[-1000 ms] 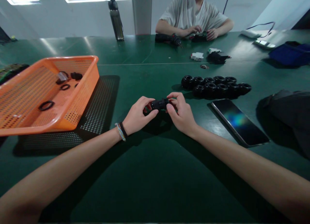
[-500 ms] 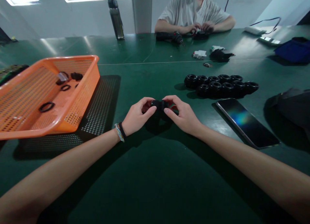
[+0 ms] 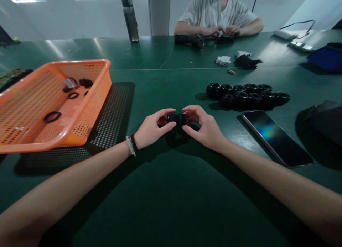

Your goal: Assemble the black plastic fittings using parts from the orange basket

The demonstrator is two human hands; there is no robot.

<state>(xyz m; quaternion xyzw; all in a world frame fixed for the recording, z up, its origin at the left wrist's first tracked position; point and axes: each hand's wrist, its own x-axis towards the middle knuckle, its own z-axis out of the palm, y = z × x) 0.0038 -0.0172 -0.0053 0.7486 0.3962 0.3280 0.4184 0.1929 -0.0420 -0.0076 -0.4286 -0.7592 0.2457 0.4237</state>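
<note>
A small black cylindrical fitting lies sideways between my hands, just above the green table. My left hand is closed round its left end, with the thumb along the near side. At the ringed right end, my right hand has its thumb and fingertips curled about the piece, looser than a moment ago. Fingers cover the fitting's left end.
To the left stands an orange perforated basket holding several black rings and parts. Several glossy black round parts sit in two rows at right, behind a phone. Across the table, a person works near a power drill and bottle.
My right thumb and fingers have spread wider apart at the fitting's right end, showing more of it. My left hand keeps its hold. The whole view has shifted slightly.
</note>
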